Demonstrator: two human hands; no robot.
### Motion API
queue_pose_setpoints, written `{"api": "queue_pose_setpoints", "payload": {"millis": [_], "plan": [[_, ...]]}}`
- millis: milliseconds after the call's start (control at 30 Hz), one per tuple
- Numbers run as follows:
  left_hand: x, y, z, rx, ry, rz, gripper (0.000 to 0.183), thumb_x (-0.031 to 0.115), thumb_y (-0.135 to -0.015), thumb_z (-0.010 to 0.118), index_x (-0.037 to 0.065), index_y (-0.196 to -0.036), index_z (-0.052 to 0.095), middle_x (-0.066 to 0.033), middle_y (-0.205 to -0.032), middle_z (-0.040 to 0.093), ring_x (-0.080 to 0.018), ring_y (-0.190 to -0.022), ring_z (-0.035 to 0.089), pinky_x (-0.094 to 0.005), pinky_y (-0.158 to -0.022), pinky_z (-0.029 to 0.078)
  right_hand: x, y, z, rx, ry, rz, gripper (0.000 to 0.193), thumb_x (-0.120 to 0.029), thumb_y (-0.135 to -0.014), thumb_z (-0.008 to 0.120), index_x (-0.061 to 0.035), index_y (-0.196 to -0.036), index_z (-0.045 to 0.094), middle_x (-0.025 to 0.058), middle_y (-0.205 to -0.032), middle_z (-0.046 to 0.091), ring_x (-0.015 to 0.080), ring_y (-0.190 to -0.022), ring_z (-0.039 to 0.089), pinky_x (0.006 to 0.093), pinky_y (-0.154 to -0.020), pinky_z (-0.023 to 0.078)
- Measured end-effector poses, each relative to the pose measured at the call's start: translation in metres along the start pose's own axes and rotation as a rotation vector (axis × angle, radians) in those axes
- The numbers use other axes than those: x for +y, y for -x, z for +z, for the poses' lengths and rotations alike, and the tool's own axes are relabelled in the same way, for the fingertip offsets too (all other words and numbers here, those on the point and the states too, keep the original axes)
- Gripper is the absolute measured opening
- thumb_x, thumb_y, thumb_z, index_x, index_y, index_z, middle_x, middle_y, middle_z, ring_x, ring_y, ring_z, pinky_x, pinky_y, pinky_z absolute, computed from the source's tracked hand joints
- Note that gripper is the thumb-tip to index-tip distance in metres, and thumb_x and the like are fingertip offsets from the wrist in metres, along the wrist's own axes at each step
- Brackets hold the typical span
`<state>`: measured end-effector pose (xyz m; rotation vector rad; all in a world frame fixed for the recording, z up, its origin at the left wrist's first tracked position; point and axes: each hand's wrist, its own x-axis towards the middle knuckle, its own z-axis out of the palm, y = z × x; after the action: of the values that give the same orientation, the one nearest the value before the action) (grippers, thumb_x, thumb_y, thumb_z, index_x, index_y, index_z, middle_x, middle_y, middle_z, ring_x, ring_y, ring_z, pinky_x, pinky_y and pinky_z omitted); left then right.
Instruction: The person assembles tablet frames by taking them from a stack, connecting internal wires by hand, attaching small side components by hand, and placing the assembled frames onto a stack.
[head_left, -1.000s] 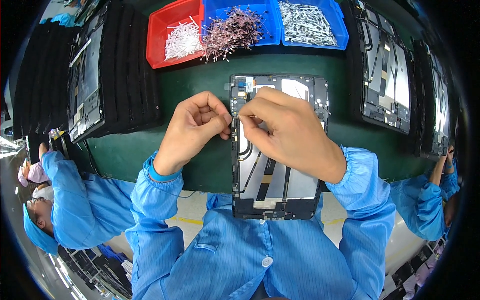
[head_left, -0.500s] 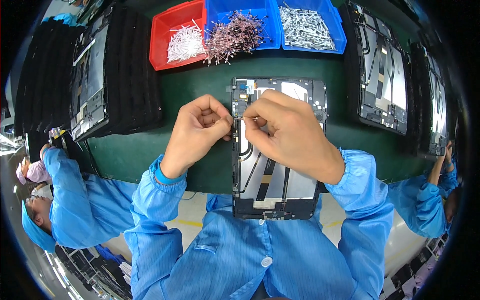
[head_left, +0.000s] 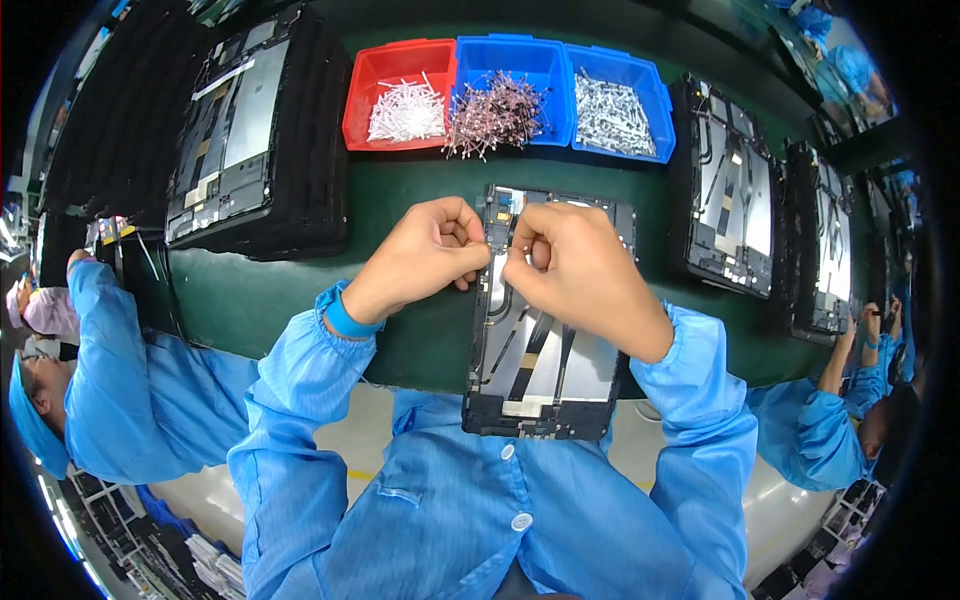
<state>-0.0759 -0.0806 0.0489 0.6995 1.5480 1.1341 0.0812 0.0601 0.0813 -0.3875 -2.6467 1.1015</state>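
A tablet with its back cover off [head_left: 590, 375] lies in front of me, its lower end reaching past the table's near edge. Silver panels, black flat cables and small boards show inside it. At its upper left edge, my left hand [head_left: 425, 255] is closed in a pinch of thumb and forefinger. A blue band circles that wrist. My right hand [head_left: 590, 275] hovers over the tablet's upper part, thumb and fingertips pinched close to the left ones. Whatever lies between either hand's fingertips is too small or hidden to make out. The right hand covers part of the tablet's upper middle.
Beyond the tablet stand a red bin [head_left: 400, 65] of white sticks, a blue bin [head_left: 510, 62] of pinkish-brown wired parts, and another blue bin [head_left: 650, 100] of silvery pieces. Opened tablets rest on a black stack [head_left: 250, 120] at left and two stacks [head_left: 745, 215] at right. Co-workers sit either side.
The whole view has shifted, so the bins appear lower and smaller. Both hands stay pinched at the tablet's upper left edge, with their fingertips slightly closer together.
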Motion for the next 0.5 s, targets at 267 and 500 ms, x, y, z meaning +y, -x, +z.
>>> {"api": "queue_pose_setpoints", "payload": {"millis": [267, 500], "plan": [[-0.015, 0.009, -0.005, 0.038, 0.110, 0.054, 0.017, 0.012, -0.091, 0.072, 0.002, -0.094, 0.058, -0.0031, -0.082, 0.064, -0.0085, -0.069, 0.061, -0.0230, -0.059, 0.051, 0.068, -0.076, -0.073, 0.204, 0.599, 0.020, 0.015, -0.007, -0.082, 0.066, 0.0042, -0.091, 0.071, 0.0264, -0.089, 0.070, 0.0407, -0.085, 0.069, 0.0478, -0.076, 0.056], [-0.032, 0.023, -0.009, 0.118, 0.185, 0.125, 0.022, 0.022, -0.094, 0.072, 0.004, -0.097, 0.060, -0.0025, -0.082, 0.066, -0.0085, -0.073, 0.063, -0.0231, -0.063, 0.052, 0.097, -0.083, -0.067, 0.103, 0.792, 0.101, 0.015, -0.008, -0.085, 0.059, 0.0018, -0.087, 0.070, 0.0260, -0.089, 0.069, 0.0430, -0.086, 0.068, 0.0512, -0.078, 0.055]]}}
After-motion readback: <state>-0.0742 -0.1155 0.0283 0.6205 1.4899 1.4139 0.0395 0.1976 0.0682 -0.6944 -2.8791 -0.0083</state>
